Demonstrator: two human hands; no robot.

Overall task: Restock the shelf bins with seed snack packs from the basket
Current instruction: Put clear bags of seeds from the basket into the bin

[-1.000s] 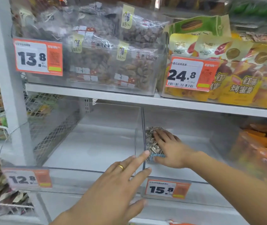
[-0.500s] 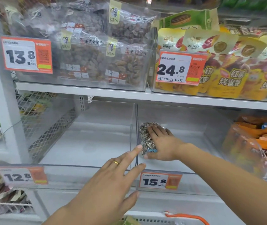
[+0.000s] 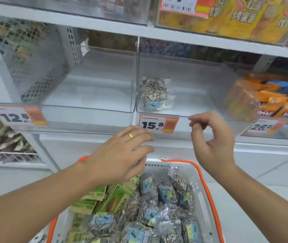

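Note:
One clear pack of striped sunflower seeds (image 3: pixel 154 94) lies alone at the front left of the clear bin (image 3: pixel 188 113) tagged 15.8. Below, a white basket with an orange rim (image 3: pixel 204 188) holds several more seed packs (image 3: pixel 166 193) and green packs (image 3: pixel 111 199). My left hand (image 3: pixel 120 155), wearing a gold ring, hovers flat with straight fingers over the basket's far edge, holding nothing. My right hand (image 3: pixel 211 139) hangs in front of the bin's lip with fingers loosely curled and nothing in them.
The clear bin tagged 12.8 (image 3: pixel 87 95) to the left holds nothing. A bin of orange and blue packs (image 3: pixel 271 102) stands to the right. A wire mesh divider (image 3: pixel 34 67) is at far left. Yellow snack bags (image 3: pixel 236 18) fill the upper shelf.
My right hand has let go of the seed pack and drawn back out of the bin. My left hand has dropped toward the basket, and my view has tilted down.

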